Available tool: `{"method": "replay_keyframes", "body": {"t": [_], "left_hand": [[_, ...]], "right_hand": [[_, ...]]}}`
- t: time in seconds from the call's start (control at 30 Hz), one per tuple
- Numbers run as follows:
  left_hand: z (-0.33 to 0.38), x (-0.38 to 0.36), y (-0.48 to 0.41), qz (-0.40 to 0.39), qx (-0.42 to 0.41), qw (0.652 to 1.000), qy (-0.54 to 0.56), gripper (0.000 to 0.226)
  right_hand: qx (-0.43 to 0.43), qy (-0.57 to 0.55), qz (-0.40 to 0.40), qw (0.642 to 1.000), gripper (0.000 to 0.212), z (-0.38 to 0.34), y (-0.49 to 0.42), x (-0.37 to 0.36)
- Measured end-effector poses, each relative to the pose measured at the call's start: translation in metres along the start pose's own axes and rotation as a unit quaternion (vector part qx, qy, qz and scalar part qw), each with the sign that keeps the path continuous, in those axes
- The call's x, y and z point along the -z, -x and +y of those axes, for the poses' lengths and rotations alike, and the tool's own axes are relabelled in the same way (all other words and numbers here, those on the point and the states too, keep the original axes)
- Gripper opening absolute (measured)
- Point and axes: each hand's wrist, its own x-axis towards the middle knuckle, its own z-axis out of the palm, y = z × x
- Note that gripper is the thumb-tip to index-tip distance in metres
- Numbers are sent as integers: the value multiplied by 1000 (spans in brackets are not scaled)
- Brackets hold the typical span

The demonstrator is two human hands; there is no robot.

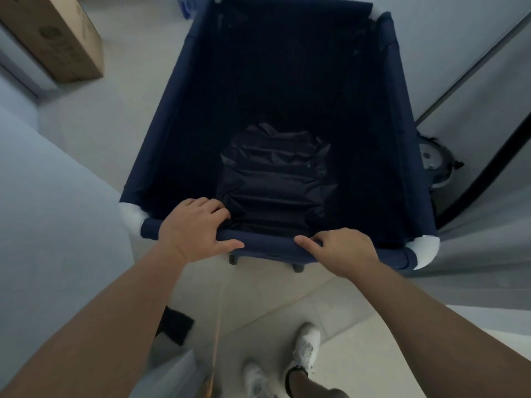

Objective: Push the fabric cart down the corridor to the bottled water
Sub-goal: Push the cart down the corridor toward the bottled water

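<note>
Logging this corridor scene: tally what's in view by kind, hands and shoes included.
Fabric cart: 1
Hands on its near rail: 2, left hand, right hand
White shoes: 2, and
Cardboard box: 1
Round floor device by the right wall: 1
Total: 7

No text can be read; the faint print on the cardboard box [54, 35] is too blurred.
</note>
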Motion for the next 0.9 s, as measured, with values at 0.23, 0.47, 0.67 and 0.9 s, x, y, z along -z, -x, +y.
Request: {"method": "replay_keyframes", "body": {"t": [0.23,0.47,0.67,0.9], "left_hand": [[-26,-1,-42,-4,-3,1000,0,87],[-48,4,-96,-23,5,1000,-8,89],[-72,7,-149,-26,-2,1000,-9,90],[-120,13,-212,-37,-14,999,-11,93]], "right_hand": [[9,-18,1,1000,91,8,-48,15],[5,-17,6,1000,97,23,-98,37],[-8,-2,12,1000,96,31,-147,61],[-34,-9,1,999,92,25,-214,92]]}}
